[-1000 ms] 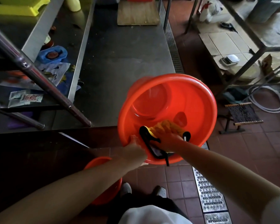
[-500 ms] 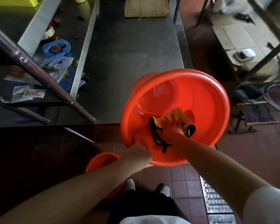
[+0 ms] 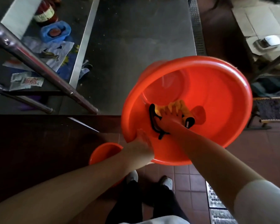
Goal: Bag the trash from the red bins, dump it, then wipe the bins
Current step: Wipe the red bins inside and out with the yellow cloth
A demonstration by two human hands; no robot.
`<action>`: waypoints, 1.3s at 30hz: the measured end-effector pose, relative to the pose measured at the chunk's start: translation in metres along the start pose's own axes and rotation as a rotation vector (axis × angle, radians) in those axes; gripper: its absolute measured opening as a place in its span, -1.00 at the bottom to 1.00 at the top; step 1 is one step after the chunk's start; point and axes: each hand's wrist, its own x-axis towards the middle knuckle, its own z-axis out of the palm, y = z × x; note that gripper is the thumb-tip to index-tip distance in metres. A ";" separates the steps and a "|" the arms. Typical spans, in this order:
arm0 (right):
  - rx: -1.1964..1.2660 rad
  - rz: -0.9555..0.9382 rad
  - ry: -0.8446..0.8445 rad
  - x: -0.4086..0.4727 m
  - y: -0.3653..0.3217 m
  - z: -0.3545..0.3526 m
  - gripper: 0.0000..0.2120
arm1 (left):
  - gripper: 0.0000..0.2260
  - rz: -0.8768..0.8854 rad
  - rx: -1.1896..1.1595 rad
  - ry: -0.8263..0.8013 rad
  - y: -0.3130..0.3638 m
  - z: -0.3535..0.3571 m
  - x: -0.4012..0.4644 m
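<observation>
Right of centre, the red bin (image 3: pixel 217 97) is tilted up; left hand (image 3: pixel 140 147) grips its near rim, right hand (image 3: pixel 168 120) presses a yellow cloth (image 3: pixel 176 105) on the inner wall. I'd rotate it and wipe full circles.

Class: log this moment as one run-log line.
stage: wiping | left hand: grips red bin rim | right hand: presses yellow cloth inside bin | second bin: on floor

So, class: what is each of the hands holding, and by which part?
The left hand grips the red bin by its near rim. The right hand presses a yellow cloth against the bin's inside wall.
</observation>
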 end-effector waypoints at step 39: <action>0.002 -0.102 -0.048 -0.073 0.017 -0.004 -0.35 | -0.45 0.108 -0.147 -0.034 -0.008 -0.009 0.006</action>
